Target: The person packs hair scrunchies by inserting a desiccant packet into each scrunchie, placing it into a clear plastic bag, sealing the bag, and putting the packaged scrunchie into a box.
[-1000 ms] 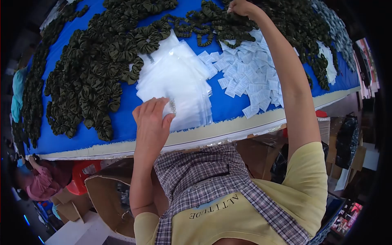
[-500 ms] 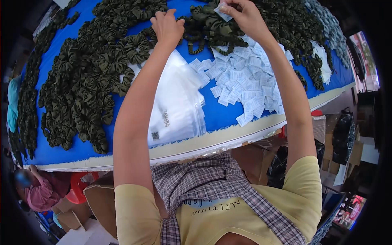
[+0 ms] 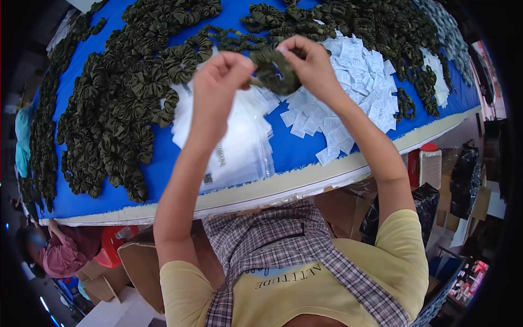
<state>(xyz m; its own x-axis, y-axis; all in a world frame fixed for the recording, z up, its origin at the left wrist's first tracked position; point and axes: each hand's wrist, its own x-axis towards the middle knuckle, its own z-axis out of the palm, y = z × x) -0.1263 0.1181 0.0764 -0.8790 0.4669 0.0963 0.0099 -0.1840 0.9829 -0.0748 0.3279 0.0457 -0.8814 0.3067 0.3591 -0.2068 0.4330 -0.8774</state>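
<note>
A dark green scrunchie (image 3: pixel 280 82) is stretched between my two hands above the table, its ring-shaped opening showing. My left hand (image 3: pixel 220 73) pinches its left edge, blurred a little by motion. My right hand (image 3: pixel 313 65) grips the upper right side between thumb and fingers, with a small pale bit at the fingertips. Below the hands lies a stack of clear plastic bags (image 3: pixel 231 139) with printing on them. To its right spreads a heap of small white printed packets (image 3: pixel 354 71).
Piles of dark green scrunchies (image 3: pixel 109 109) cover the left and far parts of the blue tabletop (image 3: pixel 289 155). Pale grey-blue scrunchies (image 3: pixel 447 38) are at the far right. Another person in a pink sleeve (image 3: pixel 68 253) is at lower left, near a red chair (image 3: pixel 111 248).
Both hands have come nearer to my body from the far pile, now with a scrunchie between them. My left hand was empty before; my right held a small white packet.
</note>
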